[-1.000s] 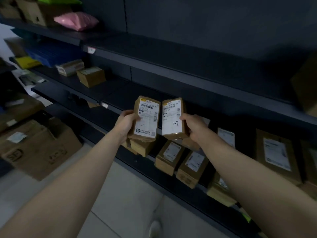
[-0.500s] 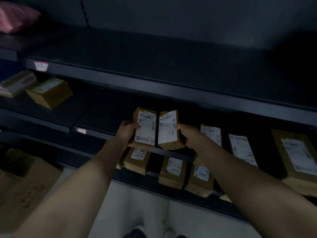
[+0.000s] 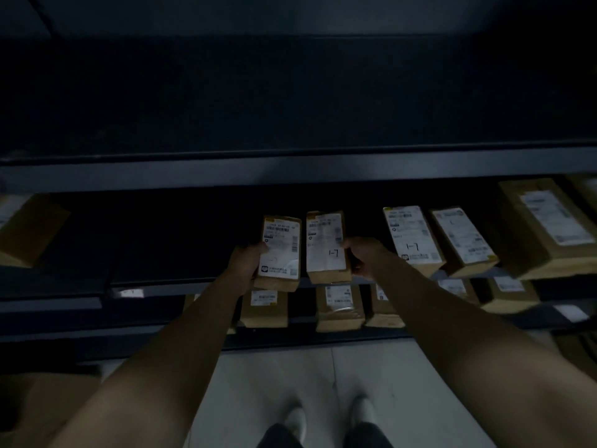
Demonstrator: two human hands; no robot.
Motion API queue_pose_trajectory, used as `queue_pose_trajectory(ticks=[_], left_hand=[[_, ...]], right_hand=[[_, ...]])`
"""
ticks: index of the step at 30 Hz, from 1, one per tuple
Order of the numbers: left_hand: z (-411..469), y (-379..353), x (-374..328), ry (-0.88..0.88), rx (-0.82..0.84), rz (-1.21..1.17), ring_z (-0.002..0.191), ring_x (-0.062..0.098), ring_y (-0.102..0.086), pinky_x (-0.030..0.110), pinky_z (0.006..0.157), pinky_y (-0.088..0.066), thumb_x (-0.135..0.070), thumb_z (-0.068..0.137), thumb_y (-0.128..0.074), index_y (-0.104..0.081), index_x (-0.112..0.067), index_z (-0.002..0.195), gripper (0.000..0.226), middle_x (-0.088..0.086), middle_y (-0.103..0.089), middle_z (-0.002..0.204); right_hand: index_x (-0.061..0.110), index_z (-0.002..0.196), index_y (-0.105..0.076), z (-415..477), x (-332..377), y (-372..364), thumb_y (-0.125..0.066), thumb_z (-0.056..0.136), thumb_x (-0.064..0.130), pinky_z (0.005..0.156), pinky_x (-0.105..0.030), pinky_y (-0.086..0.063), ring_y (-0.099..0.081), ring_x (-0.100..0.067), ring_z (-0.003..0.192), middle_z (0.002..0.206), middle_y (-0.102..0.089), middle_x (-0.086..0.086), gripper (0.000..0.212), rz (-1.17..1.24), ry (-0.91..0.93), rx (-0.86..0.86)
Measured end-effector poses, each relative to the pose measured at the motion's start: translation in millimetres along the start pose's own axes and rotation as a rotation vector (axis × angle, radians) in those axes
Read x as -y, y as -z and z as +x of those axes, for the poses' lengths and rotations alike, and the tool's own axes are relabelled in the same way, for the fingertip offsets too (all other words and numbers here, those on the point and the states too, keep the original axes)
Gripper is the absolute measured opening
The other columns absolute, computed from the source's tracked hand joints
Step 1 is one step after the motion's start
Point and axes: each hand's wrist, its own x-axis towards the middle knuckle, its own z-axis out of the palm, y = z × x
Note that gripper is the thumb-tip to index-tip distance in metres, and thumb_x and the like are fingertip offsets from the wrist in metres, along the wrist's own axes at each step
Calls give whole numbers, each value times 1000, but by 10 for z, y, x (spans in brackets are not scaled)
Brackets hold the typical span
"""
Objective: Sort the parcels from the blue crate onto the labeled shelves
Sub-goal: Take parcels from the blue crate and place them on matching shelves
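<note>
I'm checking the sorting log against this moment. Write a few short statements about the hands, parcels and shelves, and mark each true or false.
1. The left hand grips the left parcel. True.
2. The right parcel, held in the right hand, is marked 1-7. True.
3. Both held parcels are pink bags. False: they are brown boxes with white labels.
4. Nothing stands below the hands. False: several boxes stand on the lower shelf.
5. A shelved box to the right of the hands is also marked 1-7. True.
</note>
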Motion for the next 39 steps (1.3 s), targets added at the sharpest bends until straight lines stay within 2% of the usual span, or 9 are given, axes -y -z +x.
queue_pose_trajectory(ticks=[4,5,8,10,15,18,20,30,39], left_hand=[[34,4,-58,-63,6,253,78,23,-63,31,56,-49,-21,94,-58,-54,-3,126,37,13,-65,99],[25,-16,-109,-98,9,346,84,24,-64,33,63,-53,-24,93,-58,-55,-5,126,38,13,-65,104],[-88,-162,-339,-279,-67,833,118,34,-51,44,95,-47,-26,92,-55,-47,-11,134,45,17,-50,133],[-287,-371,-496,-469,-93,1061,125,35,-43,45,102,-40,-29,90,-55,-42,-15,137,50,16,-44,138],[-951,-1174,-647,-849,292,1290,111,30,-53,33,87,-46,-24,91,-56,-50,-12,131,41,13,-51,128],[-1466,-1708,-648,-1102,471,1365,113,29,-49,33,87,-39,-22,91,-55,-52,-12,129,40,12,-52,128],[-1842,-2083,-636,-1271,548,1416,112,28,-48,34,88,-36,-23,90,-56,-54,-12,126,38,11,-54,126],[-4096,-4000,-27,-2120,688,1316,109,28,-52,41,88,-39,-26,90,-53,-54,-19,118,29,5,-57,116],[-6102,-5425,1289,-2428,1102,953,108,28,-52,40,87,-37,-24,91,-50,-54,-16,120,30,6,-58,117]], right_hand=[[6,97,-53,-33,-3,29,-49,99,10,99,-52,-46,-52,-44,120,123,-54,-35,6,-227,74,-120],[9,84,-51,-65,36,36,-50,98,13,100,-48,-46,-53,-42,120,115,-58,-32,15,-302,103,-148],[19,67,-45,-235,169,92,-51,95,17,77,-32,-44,-59,-34,101,81,-52,-6,30,-535,226,-220],[9,81,-55,-401,246,148,-53,94,18,70,-29,-38,-58,-28,86,82,-52,-6,16,-705,296,-222],[7,127,-52,-990,244,629,-52,93,28,87,-35,-43,-53,-31,115,126,-57,-15,39,-1057,361,-368],[14,133,-47,-1423,111,1077,-47,94,27,93,-41,-36,-45,-31,120,130,-52,-12,41,-1326,277,-623],[15,132,-47,-1746,5,1436,-48,94,27,96,-42,-33,-41,-31,122,130,-51,-11,40,-1354,189,-721],[10,117,-56,-3571,-1076,3400,-50,93,31,94,-43,-34,-49,-34,115,120,-57,-13,33,-1233,41,-1325],[11,119,-54,-5317,-2775,4792,-56,92,35,94,-43,-36,-49,-34,114,118,-58,-13,36,-943,-517,-1537]])
